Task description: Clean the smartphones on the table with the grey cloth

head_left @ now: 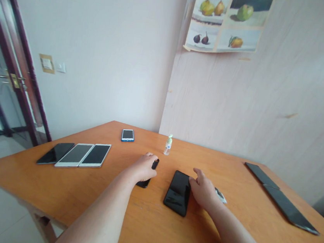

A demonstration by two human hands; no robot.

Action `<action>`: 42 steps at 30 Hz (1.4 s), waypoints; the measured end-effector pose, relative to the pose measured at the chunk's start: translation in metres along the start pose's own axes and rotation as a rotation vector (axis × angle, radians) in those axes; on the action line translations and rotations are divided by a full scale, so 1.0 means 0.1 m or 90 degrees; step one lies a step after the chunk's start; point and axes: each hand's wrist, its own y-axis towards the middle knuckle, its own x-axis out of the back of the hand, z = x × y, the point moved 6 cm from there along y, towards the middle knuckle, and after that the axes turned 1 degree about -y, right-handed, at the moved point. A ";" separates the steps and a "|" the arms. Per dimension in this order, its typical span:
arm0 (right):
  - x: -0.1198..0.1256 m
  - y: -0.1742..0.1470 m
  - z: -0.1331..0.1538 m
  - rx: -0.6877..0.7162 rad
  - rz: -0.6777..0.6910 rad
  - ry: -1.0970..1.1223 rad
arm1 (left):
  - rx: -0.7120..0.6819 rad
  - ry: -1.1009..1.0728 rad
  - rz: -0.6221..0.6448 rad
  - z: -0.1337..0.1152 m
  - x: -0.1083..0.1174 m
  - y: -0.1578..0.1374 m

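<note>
Orangey wood counter, fruit poster up on pale wall. Left hand over small phone, can't tell if fingers pinching; right hand kinda spread at black tablet edge.

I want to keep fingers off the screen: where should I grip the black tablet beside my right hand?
Probably by its long right edge, coming from the right. The tablet lies flat, glossy face up, its thin sides exposed, and your right hand is at that edge.
</note>
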 end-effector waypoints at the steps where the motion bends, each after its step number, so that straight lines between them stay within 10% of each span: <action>1: 0.02 0.00 0.01 0.001 -0.003 0.007 | -0.005 0.006 -0.004 -0.01 0.00 0.00; 13: 0.97 -0.16 0.34 0.014 -0.272 0.342 | -0.177 -0.033 0.036 -0.77 -0.17 -0.23; 25: 0.97 -0.02 0.17 -0.050 0.046 -0.342 | -0.196 0.048 0.202 -0.96 -0.49 -0.42; 33: 0.85 -0.12 -0.32 -0.072 0.124 -0.383 | -0.192 -0.019 0.236 -0.97 -0.49 -0.42; 42: 0.71 -0.10 -0.05 0.069 0.054 -0.234 | -0.149 0.044 0.238 -0.81 -0.23 -0.40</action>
